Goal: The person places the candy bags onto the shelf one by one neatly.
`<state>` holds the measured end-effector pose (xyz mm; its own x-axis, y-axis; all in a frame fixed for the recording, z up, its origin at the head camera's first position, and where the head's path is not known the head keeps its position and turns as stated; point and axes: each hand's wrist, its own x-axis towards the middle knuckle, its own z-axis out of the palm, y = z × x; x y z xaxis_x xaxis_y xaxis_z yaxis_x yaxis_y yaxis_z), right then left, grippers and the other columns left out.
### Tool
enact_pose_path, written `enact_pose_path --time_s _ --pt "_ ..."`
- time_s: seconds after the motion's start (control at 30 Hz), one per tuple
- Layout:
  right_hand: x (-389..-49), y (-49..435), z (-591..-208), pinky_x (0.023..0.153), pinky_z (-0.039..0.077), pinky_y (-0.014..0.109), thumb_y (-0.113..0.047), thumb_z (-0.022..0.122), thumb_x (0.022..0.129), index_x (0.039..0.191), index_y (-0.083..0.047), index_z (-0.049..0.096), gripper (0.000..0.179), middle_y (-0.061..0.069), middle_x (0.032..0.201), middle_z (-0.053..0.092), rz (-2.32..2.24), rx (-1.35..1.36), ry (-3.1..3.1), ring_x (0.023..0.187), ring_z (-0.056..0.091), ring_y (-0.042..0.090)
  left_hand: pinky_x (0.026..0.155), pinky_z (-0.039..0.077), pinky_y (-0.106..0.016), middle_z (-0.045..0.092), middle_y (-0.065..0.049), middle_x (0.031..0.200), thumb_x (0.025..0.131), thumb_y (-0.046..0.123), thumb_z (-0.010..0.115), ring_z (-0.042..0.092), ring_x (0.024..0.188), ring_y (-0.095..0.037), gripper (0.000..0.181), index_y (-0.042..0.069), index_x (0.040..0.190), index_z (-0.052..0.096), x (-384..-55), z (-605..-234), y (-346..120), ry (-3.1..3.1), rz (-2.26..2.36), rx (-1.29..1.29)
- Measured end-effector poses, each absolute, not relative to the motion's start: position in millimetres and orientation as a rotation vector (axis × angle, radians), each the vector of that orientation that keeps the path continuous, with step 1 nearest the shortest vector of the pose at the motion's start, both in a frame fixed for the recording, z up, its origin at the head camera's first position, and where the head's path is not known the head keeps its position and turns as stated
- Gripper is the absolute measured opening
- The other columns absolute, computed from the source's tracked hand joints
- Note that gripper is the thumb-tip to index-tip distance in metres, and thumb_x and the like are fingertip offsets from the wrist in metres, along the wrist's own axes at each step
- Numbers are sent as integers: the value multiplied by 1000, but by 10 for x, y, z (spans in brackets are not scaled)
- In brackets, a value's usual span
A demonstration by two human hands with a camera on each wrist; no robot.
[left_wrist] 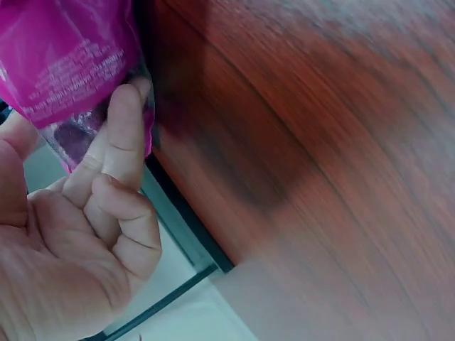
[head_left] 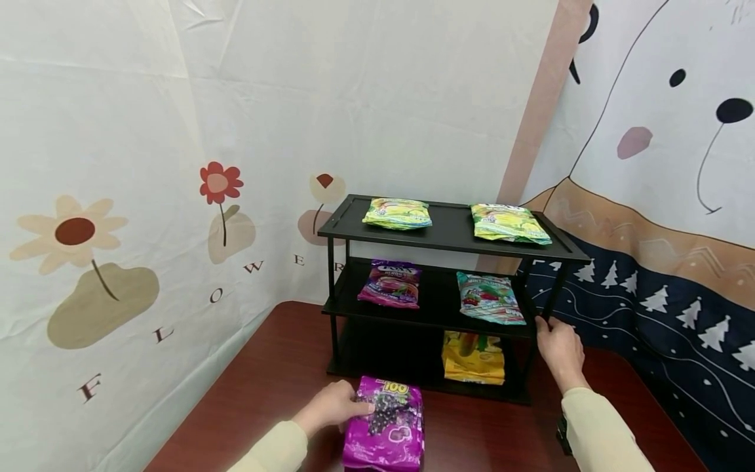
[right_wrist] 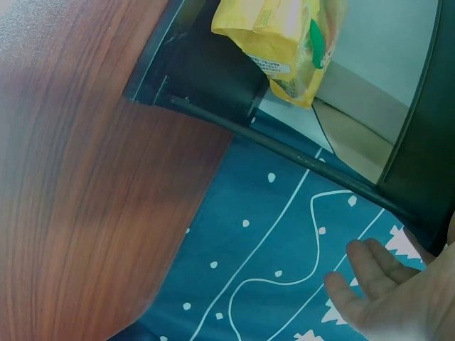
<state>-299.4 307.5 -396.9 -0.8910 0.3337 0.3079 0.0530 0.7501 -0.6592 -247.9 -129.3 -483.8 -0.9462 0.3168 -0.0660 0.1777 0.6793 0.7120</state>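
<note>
My left hand [head_left: 335, 405] pinches a purple bag of grape candy [head_left: 386, 436] by its left side, thumb on the front face. The bag is in front of the lowest tier of a black three-tier shelf rack [head_left: 407, 319]. In the left wrist view the fingers [left_wrist: 126, 135] lie against the bag's back, where small print shows. At the rack's right side, my right hand [head_left: 560, 351] holds the corner of the middle tier between thumb and forefinger. Its other fingers [right_wrist: 370, 273] stay loosely bent, off the rack, in the right wrist view; the thumb is mostly hidden there.
Two yellow-green bags [head_left: 398, 214] lie on the top tier. The middle tier bears a dark purple bag [head_left: 390, 285] and a teal bag [head_left: 491, 299]. A yellow bag [head_left: 474, 359] stands at the lowest tier's right. Printed cloth [head_left: 660, 341] hangs behind the brown table [head_left: 265, 367].
</note>
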Motion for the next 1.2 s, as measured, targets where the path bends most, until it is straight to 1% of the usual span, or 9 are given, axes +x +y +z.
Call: enact_pose_path --time_s 0.17,0.4,0.5,0.73,0.83,0.87,1.0,1.1,1.2 --pt "-2992 3089 -3983 65 39 47 -37 42 106 101 -1 64 43 19 81 58 943 -303 -2545 82 55 40 48 40 -27 59 -1 54 91 28 71 47 47 -9 32 8 66 67 -2499 -4825 -1265 2659 1222 452" --pt "-2997 3093 -3993 69 41 54 -38 40 106 112 1 63 46 27 99 61 954 -310 -2556 91 56 46 56 50 -32 65 -3 63 96 9 61 54 53 -10 25 -3 76 70 -2575 -4878 -1270 2465 1525 489" --pt "-2988 3080 -3990 69 41 53 -38 40 106 113 1 63 46 26 97 61 957 -316 -2558 89 56 44 57 50 -31 66 -5 67 97 6 58 54 56 -10 25 -6 78 70 -2623 -4877 -1281 2410 1619 521" --pt "-2998 3070 -3982 65 36 45 -39 39 106 109 -1 64 46 18 83 58 955 -313 -2558 82 53 38 67 57 -38 71 -17 81 101 6 52 65 67 -14 28 -16 109 67 -2771 -4815 -1352 2320 1782 516" --pt "-3005 3070 -3972 64 36 44 -39 40 106 109 0 64 46 17 81 57 954 -305 -2556 82 53 38 66 57 -41 70 -21 80 102 7 50 62 60 -12 32 -17 119 62 -2843 -4785 -1368 2329 1796 440" --pt "-3007 3069 -3970 64 35 43 -38 40 106 110 0 64 46 17 80 56 955 -302 -2555 82 52 38 70 57 -42 70 -24 87 102 7 50 60 62 -10 33 -17 121 61 -2866 -4785 -1373 2362 1781 431" --pt "-3009 3065 -3963 63 35 42 -37 40 106 109 0 65 45 16 79 56 948 -302 -2551 82 52 38 70 55 -40 68 -25 98 103 8 49 51 61 -8 35 -18 125 58 -2961 -4808 -1367 2438 1754 376" --pt "-3010 3065 -3966 63 35 42 -37 41 106 108 0 65 44 16 78 55 943 -303 -2550 81 52 37 64 50 -37 66 -17 86 104 11 49 48 61 -12 34 -16 119 62 -3024 -4844 -1353 2456 1760 349" --pt "-3014 3072 -3971 63 35 42 -37 41 106 108 1 64 45 17 79 56 944 -300 -2555 81 52 38 67 53 -39 65 -14 84 103 14 51 57 67 -15 36 -18 117 61 -3068 -4884 -1346 2535 1722 348"
